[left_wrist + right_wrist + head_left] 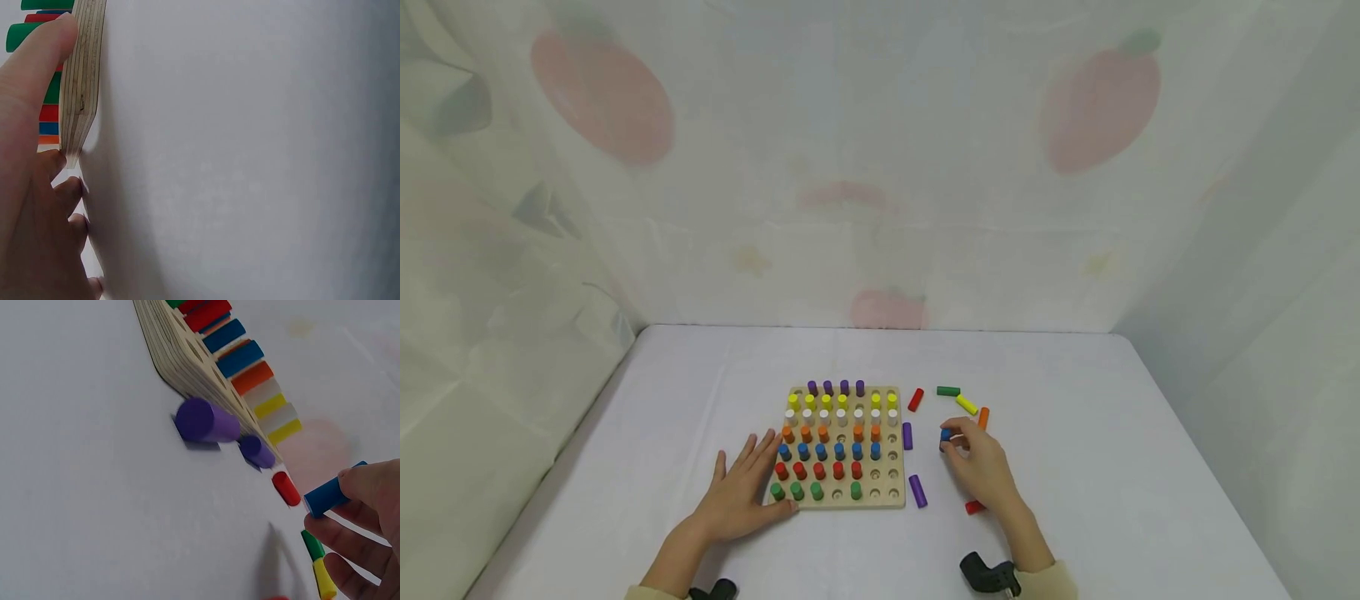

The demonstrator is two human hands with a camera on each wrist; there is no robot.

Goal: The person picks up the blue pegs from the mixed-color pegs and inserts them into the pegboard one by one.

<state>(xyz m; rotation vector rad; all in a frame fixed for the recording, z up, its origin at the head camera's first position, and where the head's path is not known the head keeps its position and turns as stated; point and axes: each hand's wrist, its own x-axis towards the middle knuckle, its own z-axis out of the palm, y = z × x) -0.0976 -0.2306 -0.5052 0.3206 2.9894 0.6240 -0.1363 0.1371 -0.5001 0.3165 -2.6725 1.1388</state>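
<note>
My right hand (981,471) pinches a blue peg (326,497) between thumb and fingers, to the right of the wooden pegboard (883,503). My left hand (741,498) lies at the board's near left corner with its fingers spread. Its thumb touches the front edge beside the green pegs (817,491), and the index fingertip is at the left side. Rows of purple, yellow, white, orange, blue, red and green pegs stand upright in the board. Bare holes show mostly toward its right side and near right corner.
Loose purple pegs (918,491) lie just right of the board. Farther back are a red peg (916,400), a green peg (948,391), a yellow peg (967,404) and an orange peg (983,418). Another red peg (974,507) is partly behind my right wrist.
</note>
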